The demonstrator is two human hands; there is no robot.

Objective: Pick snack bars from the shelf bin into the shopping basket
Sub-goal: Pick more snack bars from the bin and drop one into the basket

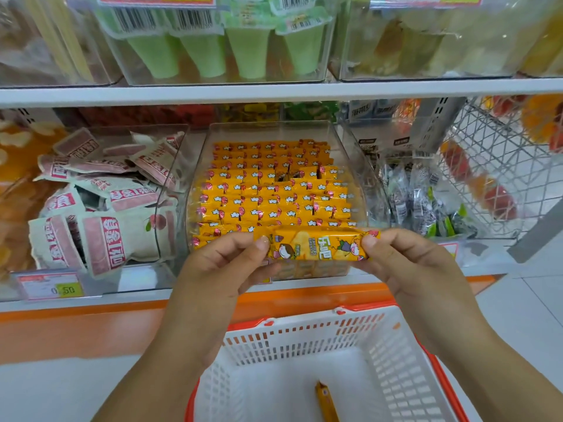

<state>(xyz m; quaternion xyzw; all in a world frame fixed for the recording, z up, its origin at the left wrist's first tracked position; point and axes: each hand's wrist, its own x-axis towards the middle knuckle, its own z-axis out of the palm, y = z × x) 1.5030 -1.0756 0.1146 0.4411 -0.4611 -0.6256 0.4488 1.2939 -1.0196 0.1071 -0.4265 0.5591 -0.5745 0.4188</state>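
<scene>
The yellow snack bar (pixel 316 248) lies level, long axis left to right, just in front of the clear shelf bin (pixel 198 166). The left hand (pixel 222 269) pinches its left end and the right hand (pixel 408 266) its right end, thumbs facing the camera. Below the bin, a second bar (pixel 326 400) lies in the shopping basket (pixel 304 339).

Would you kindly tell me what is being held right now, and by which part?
One yellow snack bar, held level by both hands: the left hand pinches its left end, the right hand its right end.
</scene>
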